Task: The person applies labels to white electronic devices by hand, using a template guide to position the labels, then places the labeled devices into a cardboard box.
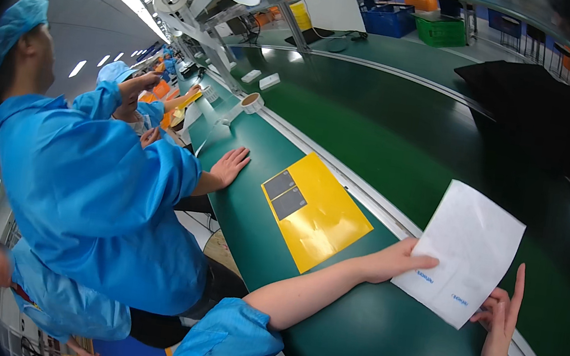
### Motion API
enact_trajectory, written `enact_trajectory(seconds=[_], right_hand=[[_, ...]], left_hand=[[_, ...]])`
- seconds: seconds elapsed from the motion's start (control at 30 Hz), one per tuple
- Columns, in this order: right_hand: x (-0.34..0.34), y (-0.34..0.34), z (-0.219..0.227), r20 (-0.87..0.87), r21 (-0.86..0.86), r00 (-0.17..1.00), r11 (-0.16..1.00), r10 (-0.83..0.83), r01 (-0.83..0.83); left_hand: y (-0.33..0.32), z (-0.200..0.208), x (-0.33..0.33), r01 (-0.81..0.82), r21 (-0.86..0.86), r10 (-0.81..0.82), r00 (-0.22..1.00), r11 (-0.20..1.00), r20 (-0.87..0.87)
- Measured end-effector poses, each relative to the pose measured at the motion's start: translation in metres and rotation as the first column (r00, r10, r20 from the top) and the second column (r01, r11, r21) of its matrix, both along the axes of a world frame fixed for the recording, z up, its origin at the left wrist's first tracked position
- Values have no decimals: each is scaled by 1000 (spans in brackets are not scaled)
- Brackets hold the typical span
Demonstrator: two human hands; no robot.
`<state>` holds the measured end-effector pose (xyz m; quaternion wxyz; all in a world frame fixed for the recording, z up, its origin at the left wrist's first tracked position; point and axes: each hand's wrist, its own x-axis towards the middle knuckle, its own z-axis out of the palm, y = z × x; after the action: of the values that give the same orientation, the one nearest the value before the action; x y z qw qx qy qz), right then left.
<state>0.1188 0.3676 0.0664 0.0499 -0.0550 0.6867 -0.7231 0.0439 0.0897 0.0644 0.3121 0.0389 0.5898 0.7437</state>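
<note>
My left hand (397, 263) grips the left edge of a flat white packet (466, 249) with small blue print along its lower part. The packet is tilted and held up above the bench's right side. At its lower right edge is my right hand (499, 318), index finger stretched up and the other fingers loosely bent apart. Whether those bent fingers touch the packet's edge is hard to tell. To the left of the packet, a yellow sheet (326, 219) with two dark grey rectangular patches (289, 204) lies flat on the green bench top (246, 202).
A co-worker in a blue smock (97, 182) stands at left, one hand (230, 166) flat on the bench. A tape roll (252, 103) sits farther along it. Beyond a metal rail (382, 209) runs a dark green belt (350, 122), with a black object (538, 110) at far right.
</note>
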Motion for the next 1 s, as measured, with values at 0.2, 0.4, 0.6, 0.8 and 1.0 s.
enact_trajectory(seconds=[0.2, 0.4, 0.6, 0.8, 1.0], right_hand=[[4, -12, -1, -17, 44, 999, 998, 42, -42], [5, -12, 6, 5, 111, 999, 993, 49, -49], [3, -11, 2, 20, 124, 999, 992, 32, -34], [2, -17, 0, -37, 105, 999, 994, -31, 34], [6, -16, -2, -79, 137, 994, 987, -69, 79]], left_hand=[[-3, 2, 2, 136, -139, -165, 961, 981, -222], [-3, -2, 0, 68, 73, -63, 996, 995, -70], [-13, -1, 0, 148, 131, -150, 989, 980, 8], [-10, 3, -1, 143, 252, -153, 988, 957, 24], [-5, 0, 0, 190, 144, -178, 980, 971, -87]])
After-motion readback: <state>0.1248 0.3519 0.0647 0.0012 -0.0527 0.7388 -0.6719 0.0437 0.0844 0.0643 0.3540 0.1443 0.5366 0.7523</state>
